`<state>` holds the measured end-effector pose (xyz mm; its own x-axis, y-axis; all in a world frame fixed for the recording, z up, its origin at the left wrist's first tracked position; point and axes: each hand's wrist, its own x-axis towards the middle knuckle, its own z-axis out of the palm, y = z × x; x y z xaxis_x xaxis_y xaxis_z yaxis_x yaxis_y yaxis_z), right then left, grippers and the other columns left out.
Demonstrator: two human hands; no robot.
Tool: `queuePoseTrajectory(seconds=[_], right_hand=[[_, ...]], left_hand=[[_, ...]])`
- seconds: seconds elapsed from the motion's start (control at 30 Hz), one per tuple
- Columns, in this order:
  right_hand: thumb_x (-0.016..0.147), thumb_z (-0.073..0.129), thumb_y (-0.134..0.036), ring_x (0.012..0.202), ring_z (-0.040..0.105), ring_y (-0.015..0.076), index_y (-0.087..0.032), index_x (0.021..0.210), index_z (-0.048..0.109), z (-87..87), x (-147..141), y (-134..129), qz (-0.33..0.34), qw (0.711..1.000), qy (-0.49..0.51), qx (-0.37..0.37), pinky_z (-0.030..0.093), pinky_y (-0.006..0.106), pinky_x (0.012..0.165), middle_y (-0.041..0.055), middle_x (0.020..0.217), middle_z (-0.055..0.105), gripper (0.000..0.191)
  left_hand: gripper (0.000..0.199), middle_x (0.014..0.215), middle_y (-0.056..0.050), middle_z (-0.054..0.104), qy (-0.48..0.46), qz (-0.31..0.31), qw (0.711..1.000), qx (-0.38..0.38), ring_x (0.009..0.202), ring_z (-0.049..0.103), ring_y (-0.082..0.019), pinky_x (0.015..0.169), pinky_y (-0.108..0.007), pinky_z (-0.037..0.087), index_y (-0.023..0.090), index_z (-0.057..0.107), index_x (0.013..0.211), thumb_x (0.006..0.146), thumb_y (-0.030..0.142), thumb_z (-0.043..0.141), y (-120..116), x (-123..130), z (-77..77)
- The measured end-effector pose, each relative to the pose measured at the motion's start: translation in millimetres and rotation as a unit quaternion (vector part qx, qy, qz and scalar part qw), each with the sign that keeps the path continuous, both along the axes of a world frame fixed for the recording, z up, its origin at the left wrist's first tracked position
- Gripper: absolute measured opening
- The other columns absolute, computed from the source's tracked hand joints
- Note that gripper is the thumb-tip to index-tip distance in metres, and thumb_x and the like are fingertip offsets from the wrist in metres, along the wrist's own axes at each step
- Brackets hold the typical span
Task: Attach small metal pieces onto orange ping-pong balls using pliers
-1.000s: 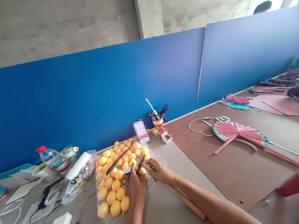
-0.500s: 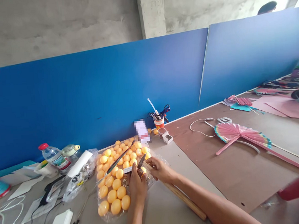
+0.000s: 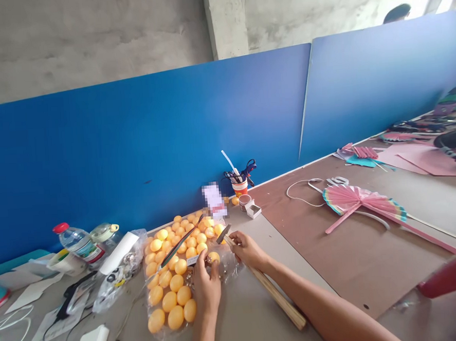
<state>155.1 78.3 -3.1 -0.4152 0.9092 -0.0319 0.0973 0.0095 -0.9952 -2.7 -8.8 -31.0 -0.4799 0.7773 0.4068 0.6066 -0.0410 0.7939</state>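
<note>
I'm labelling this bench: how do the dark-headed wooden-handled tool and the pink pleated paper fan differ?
The dark-headed wooden-handled tool is in the right hand; the pink pleated paper fan lies unheld on the brown surface. The tool is long and narrow; the fan spreads wide, edged partly in blue and yellow.

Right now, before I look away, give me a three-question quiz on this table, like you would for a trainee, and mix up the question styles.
1. Multiple choice: which hand grips the dark-headed tool? a) left b) right c) both
2. True or false: in the picture, the pink fan lies to the right of the orange-and-white cup.
3. Fill in the blank: the many balls beside the left hand are ____ in colour.

Key: 1: b, the right hand. 2: true. 3: orange.
</note>
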Motion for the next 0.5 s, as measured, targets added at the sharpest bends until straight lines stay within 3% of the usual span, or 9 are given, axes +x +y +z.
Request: queuePoseTrajectory(seconds=[0.13,0.37,0.5], right_hand=[[0.078,0.051,-0.010,0.050,0.055,0.0115,-0.019,0.096,0.056,-3.6,0.0,-1.0,0.024,0.997,-0.071,0.005,0.039,0.023,0.056,-0.0079,0.056,0.055,0.021],[0.075,0.056,-0.010,0.074,0.061,0.0164,-0.018,0.093,0.064,-0.6,-0.3,-6.2,0.018,0.968,-0.191,0.162,0.044,0.026,0.071,0.0024,0.082,0.067,0.021],[0.076,0.054,-0.010,0.079,0.061,0.0172,-0.018,0.090,0.066,-1.5,1.6,-4.1,-0.006,0.959,-0.180,0.218,0.046,0.027,0.076,0.0054,0.089,0.067,0.020]], left_hand=[[0.048,0.114,-0.019,0.074,-0.058,0.037,0.997,0.043,0.100,0.072,-0.030,0.085,-0.044,0.059,0.019,0.066,0.111,0.090,0.059,0.051,0.2,-2.0,3.0],[0.055,0.109,-0.016,0.073,-0.174,0.063,0.980,0.072,0.075,0.072,-0.022,0.070,-0.036,0.060,0.018,0.065,0.109,0.088,0.066,0.051,-1.1,-1.7,16.5],[0.053,0.101,-0.012,0.074,-0.142,0.060,0.985,0.073,0.065,0.067,-0.019,0.063,-0.035,0.058,0.019,0.068,0.108,0.091,0.065,0.047,-2.6,-6.1,15.4]])
